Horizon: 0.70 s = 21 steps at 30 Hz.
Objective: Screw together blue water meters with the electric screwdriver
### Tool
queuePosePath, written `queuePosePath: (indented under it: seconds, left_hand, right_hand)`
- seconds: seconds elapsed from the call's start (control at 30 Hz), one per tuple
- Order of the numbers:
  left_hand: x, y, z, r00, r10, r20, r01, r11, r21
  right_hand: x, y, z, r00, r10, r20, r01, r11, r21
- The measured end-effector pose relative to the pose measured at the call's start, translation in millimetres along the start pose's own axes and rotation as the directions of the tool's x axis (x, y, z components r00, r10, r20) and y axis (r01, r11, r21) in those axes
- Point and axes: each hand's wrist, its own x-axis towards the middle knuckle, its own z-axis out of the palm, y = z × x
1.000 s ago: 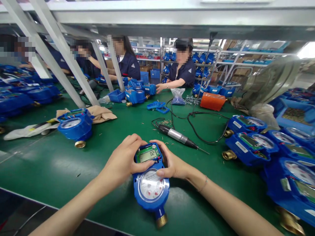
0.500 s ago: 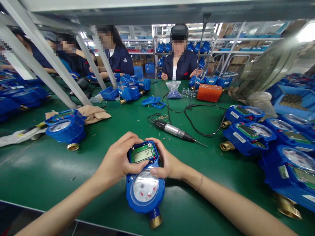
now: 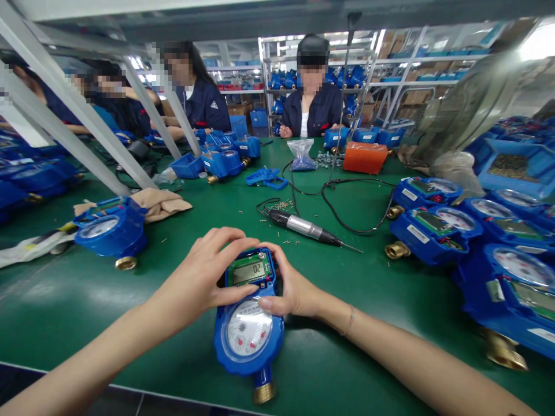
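A blue water meter (image 3: 277,341) with a brass threaded end rests on the green bench before me. Its round dial faces up, and the uncovered display (image 3: 247,271) above it reads about 0.2 on a green circuit board. My left hand (image 3: 206,268) spans the display end, fingers over the far edge and thumb along the board's lower edge. From the other side, my right hand (image 3: 299,289) wraps the meter, thumb on the dial's upper rim. An electric screwdriver (image 3: 306,226) lies beyond my hands, beside scattered small screws (image 3: 284,205).
Several open meters (image 3: 433,231) crowd the right side, near a blue bin (image 3: 485,176) of small parts. Another meter (image 3: 110,231) stands left beside a beige cloth (image 3: 162,205). Blue frames (image 3: 266,178), a plastic bag (image 3: 302,156) and an orange box (image 3: 365,158) lie farther back. A co-worker (image 3: 312,110) sits opposite.
My left hand's fingers have loosened and straightened slightly over the display end. The meter sits a little farther left in view as the camera shifts. Across the bench, the co-worker's hand now meets a meter.
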Motion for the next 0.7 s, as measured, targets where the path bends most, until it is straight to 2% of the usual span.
queuePosePath:
  seconds: [0.07, 0.17, 0.27, 0.47, 0.53, 0.6, 0.7]
  left_hand:
    - [-2.8, 6.9, -7.1, 0.993, 0.119, 0.003, -0.119, 0.988, 0.101]
    - [-4.1, 17.8, -15.0, 0.954, 0.294, 0.061, -0.3, 0.93, 0.213]
    - [-1.5, 25.5, -15.5, 0.927, 0.352, 0.128, -0.375, 0.879, 0.294]
    - [1.2, 37.0, -6.3, 0.879, 0.438, 0.191, -0.475, 0.763, 0.438]
    - [3.5, 36.7, -9.1, 0.883, 0.435, 0.179, -0.469, 0.784, 0.408]
    - [11.8, 28.2, -15.0, 0.91, 0.399, 0.111, -0.413, 0.853, 0.318]
    - [37.2, -4.3, -18.3, 0.98, 0.199, -0.028, -0.193, 0.972, 0.13]
  right_hand:
    - [0.1, -0.9, 0.0, 1.0, -0.004, -0.012, 0.003, 0.999, -0.053]
    - [0.2, -2.0, 0.3, 1.0, 0.007, -0.012, -0.008, 0.996, -0.091]
    - [-0.5, -2.4, 0.7, 1.0, 0.014, -0.021, -0.016, 0.995, -0.102]
    - [-1.7, -3.6, 1.8, 0.999, 0.001, -0.036, -0.005, 0.994, -0.107]
    - [-1.2, -3.4, 1.8, 0.999, 0.006, -0.038, -0.01, 0.995, -0.101]
    - [-0.7, -2.4, 1.7, 0.999, 0.015, -0.047, -0.02, 0.996, -0.09]
    - [-0.8, -0.5, 2.1, 0.998, 0.023, -0.065, -0.027, 0.998, -0.065]
